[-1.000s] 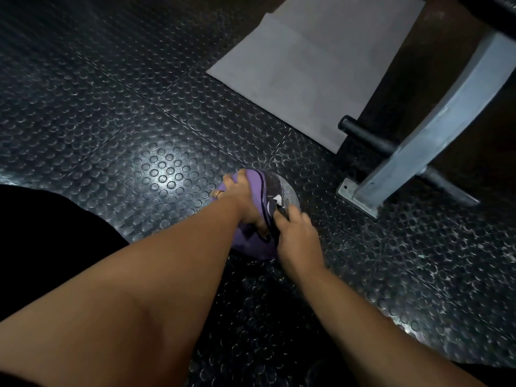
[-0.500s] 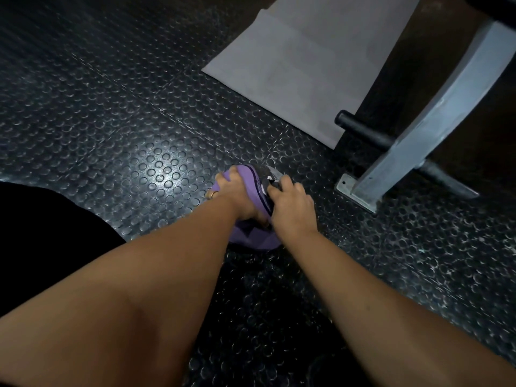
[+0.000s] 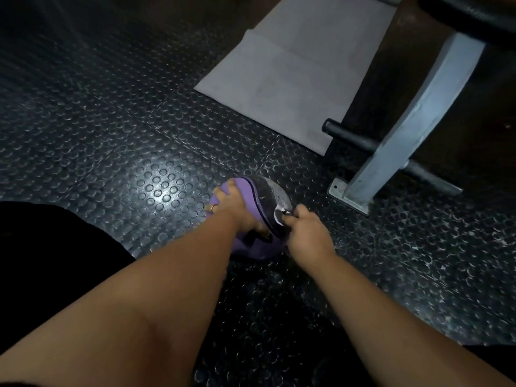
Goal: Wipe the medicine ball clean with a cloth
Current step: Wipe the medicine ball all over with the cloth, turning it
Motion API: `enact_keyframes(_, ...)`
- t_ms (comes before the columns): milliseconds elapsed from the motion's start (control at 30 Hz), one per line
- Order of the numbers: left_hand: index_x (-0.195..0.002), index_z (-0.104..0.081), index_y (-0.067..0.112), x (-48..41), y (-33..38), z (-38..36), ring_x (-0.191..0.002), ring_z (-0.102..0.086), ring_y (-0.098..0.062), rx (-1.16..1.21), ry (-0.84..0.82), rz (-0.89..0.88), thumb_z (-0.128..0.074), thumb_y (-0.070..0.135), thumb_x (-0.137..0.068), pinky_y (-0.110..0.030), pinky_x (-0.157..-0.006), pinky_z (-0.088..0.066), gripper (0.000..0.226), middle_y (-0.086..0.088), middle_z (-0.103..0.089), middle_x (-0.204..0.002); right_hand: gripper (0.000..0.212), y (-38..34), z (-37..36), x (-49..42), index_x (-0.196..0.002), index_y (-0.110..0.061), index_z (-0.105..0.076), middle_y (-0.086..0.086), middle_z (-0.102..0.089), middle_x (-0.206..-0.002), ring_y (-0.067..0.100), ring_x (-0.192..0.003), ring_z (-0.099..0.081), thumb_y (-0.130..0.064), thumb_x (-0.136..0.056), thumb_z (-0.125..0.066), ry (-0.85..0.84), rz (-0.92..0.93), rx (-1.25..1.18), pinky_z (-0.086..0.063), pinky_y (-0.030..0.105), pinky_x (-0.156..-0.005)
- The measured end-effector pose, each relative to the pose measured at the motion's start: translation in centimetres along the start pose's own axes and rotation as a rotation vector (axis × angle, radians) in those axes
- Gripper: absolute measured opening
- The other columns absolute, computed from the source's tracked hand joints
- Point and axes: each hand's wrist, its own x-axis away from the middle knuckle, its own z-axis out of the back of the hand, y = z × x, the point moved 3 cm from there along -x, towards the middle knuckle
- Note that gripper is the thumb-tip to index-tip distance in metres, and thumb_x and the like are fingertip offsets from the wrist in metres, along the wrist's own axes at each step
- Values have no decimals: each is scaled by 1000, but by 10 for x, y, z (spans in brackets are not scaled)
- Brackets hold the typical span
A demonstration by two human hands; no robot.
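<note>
The medicine ball (image 3: 275,194) lies on the studded floor at the centre; its dark grey top with a white mark shows at the right. A purple cloth (image 3: 245,189) with a dark hem covers the ball's left and near sides. My left hand (image 3: 234,209), wearing a ring, presses down on the cloth with curled fingers gripping it. Against the ball's near right side, my right hand (image 3: 307,233) holds the ball with its fingers closed on it by the white mark. The underside of the ball is hidden.
Black studded rubber floor (image 3: 134,129) runs all around. A grey mat (image 3: 293,79) lies beyond the ball. At the right a grey metal frame leg (image 3: 405,129) with a base plate (image 3: 339,189) and a black bar (image 3: 351,136) stands close. My dark-clothed leg (image 3: 55,247) is at left.
My right hand had slid up over the ball's top and has come back down to its near right side, baring the grey face again. My left hand stays on the cloth.
</note>
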Motion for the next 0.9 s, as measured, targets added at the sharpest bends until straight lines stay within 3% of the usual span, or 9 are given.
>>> enact_keyframes(67, -154, 25, 24, 5, -3, -3, -149, 2, -50, -3, 10, -12, -99, 50, -39, -65, -117, -18, 170, -15, 19, -163, 46, 10, 7, 3, -128, -27, -58, -4, -38, -97, 22, -88, -49, -7, -89, -45, 73, -104, -185, -46, 34, -74)
enact_keyframes(167, -155, 24, 21, 14, -11, -6, -150, 9, -47, -5, 21, -21, -98, 54, -39, -64, -119, -15, 171, -11, 24, -163, 34, 18, 20, 5, -125, -14, -61, -1, -46, -101, 20, -81, -54, -24, -93, -55, 245, -283, -397, -45, 31, -70)
enact_keyframes(233, -155, 22, 14, 22, -15, -6, -151, 13, -42, -44, 62, -76, -96, 57, -42, -61, -120, -14, 168, -9, 23, -164, 40, 19, 23, 5, -122, -15, -64, 0, -51, -103, 19, -81, -56, -36, -88, -64, 295, -335, -464, -44, 30, -69)
enact_keyframes(300, -156, 19, 11, 27, -18, -9, -152, 13, -37, -68, 105, -167, -93, 60, -47, -59, -121, -11, 164, -7, 20, -165, 36, 16, 22, 5, -117, -17, -66, -1, -53, -98, 18, -79, -55, -35, -86, -65, 307, -333, -493, -40, 27, -65)
enact_keyframes(433, -157, 14, 8, 32, -26, -15, -153, 12, -30, -91, 181, -205, -78, 79, -51, -53, -124, -3, 157, -7, 12, -167, 22, -5, 9, 1, -108, -13, -70, 1, -55, -92, 23, -84, -58, -24, -89, -62, 314, -243, -558, -41, 27, -67)
enact_keyframes(533, -155, 16, 2, 36, -30, -15, -153, 15, -29, -144, 184, -231, -74, 77, -62, -47, -123, 4, 149, -13, 13, -166, 25, -27, -1, -2, -113, -14, -66, 0, -51, -102, 21, -85, -57, -24, -94, -55, 288, -85, -444, -48, 32, -75)
enact_keyframes(600, -155, 17, 4, 41, -30, -14, -153, 14, -30, -146, 188, -247, -76, 72, -64, -49, -124, 2, 147, -14, 14, -165, 24, -39, -8, -4, -114, -16, -64, -1, -48, -106, 22, -84, -56, -24, -95, -51, 241, 39, -348, -49, 35, -73)
enact_keyframes(733, -155, 19, 11, 37, -23, -14, -152, 12, -36, -167, 171, -229, -80, 59, -69, -54, -123, -8, 140, -9, 15, -165, 33, -46, -20, -5, -124, -19, -60, 1, -50, -118, 23, -104, -51, -20, -92, -51, 123, 201, -190, -49, 38, -81)
enact_keyframes(900, -155, 22, 17, 27, -18, -16, -152, 13, -37, -244, 118, -233, -82, 72, -54, -62, -119, -18, 156, 1, 18, -165, 45, -26, -29, 8, -115, -12, -66, 7, -59, -108, 31, -95, -59, 2, -73, -68, 232, 225, -129, -54, 41, -71)
